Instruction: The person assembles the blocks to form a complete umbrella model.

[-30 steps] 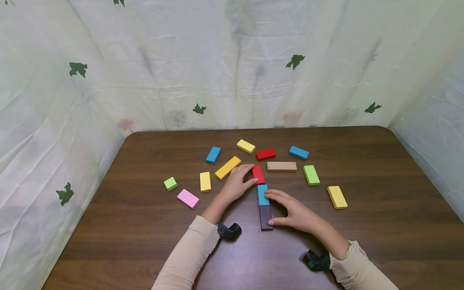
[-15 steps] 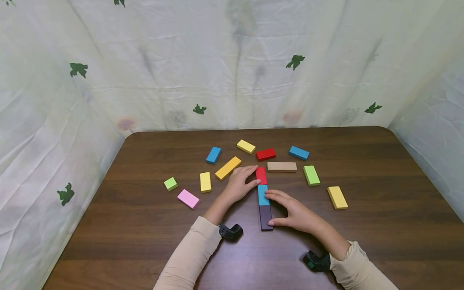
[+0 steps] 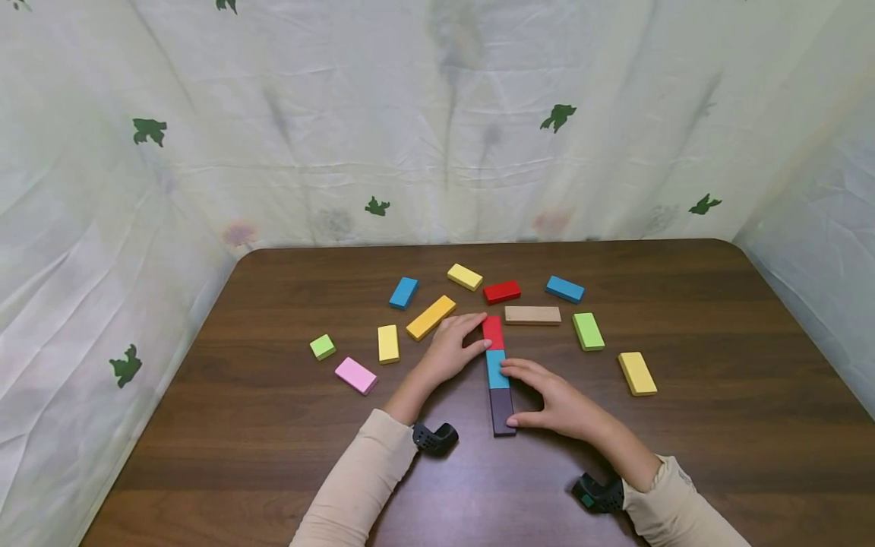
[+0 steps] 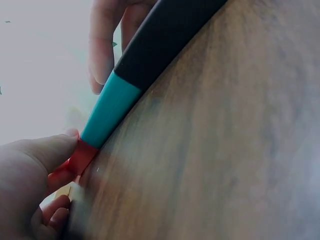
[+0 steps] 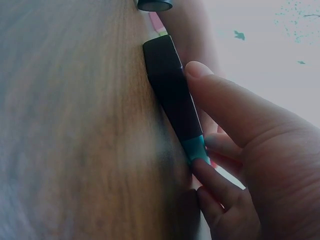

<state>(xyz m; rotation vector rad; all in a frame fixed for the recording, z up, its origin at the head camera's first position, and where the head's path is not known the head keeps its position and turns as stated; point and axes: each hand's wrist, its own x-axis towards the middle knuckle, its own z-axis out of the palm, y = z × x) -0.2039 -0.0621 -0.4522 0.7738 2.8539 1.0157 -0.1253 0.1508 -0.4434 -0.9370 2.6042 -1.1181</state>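
Note:
In the head view a red block, a light blue block and a dark purple block lie end to end in a straight row. My left hand holds the red block, thumb on its left side and fingertips at its far end. In the left wrist view the thumb reaches the seam between red and light blue. My right hand rests against the row's right side. Its thumb touches the dark block and its fingers touch the light blue one.
Loose blocks lie around the row: a tan block, a second red block, an orange block, a pink block, a green block and several others. White cloth hangs beyond the wooden table.
My left hand has moved the red block slightly to the right, so it lines up with the light blue block. The right hand has stayed in place.

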